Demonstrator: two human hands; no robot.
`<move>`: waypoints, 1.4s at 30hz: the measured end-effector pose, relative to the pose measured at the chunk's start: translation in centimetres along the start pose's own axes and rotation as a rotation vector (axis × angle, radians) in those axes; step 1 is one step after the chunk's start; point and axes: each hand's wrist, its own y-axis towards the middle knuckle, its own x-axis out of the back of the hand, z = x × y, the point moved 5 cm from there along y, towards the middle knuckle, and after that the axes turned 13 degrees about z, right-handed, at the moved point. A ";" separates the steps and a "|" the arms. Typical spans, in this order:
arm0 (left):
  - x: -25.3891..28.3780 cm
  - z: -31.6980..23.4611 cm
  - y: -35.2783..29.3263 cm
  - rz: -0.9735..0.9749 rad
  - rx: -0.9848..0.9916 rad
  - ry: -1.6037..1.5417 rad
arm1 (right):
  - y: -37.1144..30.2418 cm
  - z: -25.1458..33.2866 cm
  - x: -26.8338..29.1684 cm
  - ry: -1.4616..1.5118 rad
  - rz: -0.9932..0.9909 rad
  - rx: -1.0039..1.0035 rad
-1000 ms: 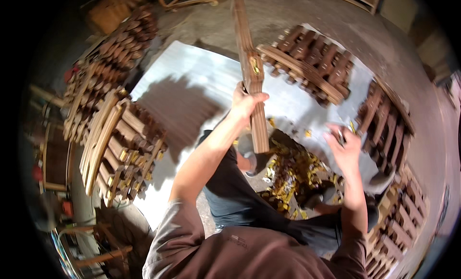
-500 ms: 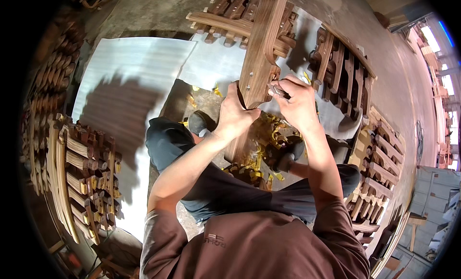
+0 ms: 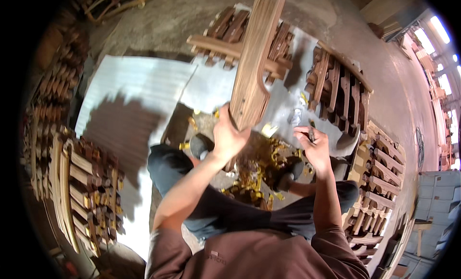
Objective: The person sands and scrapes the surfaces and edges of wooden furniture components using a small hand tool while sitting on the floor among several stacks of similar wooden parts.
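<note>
My left hand grips the near end of a long brown wooden furniture part, which has a curved notch on its right edge and small holes near that end. The part is tilted up and away from me over the floor. My right hand is off to the right, apart from the wood. Its fingers are closed around a small dark slender tool whose kind I cannot make out. Below the hands, between my crossed legs, lie many yellow strips and scraps.
Stacked wooden parts stand at left, beyond the held piece, at far right and near right. A pale sheet covers the floor on the left. A small clear crumpled item lies beyond my right hand.
My right hand has drawn away from the wood toward the right, keeping the small tool. The left hand has moved slightly down, and the wooden part's near end is now raised and turned.
</note>
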 end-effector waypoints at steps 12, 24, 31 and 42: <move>-6.5 1.2 -2.6 0.250 -0.169 0.127 | 7.9 6.6 7.1 0.757 -0.389 0.122; -5.1 -6.9 2.0 0.348 -0.358 -0.318 | 1.5 1.2 -4.0 0.693 -0.333 0.181; -5.4 -5.0 0.8 0.214 -0.213 -0.318 | -1.9 -0.1 0.2 0.443 -0.221 -0.108; -5.1 -5.3 -0.7 0.247 -0.275 -0.027 | 1.2 9.1 0.4 -0.195 0.162 0.111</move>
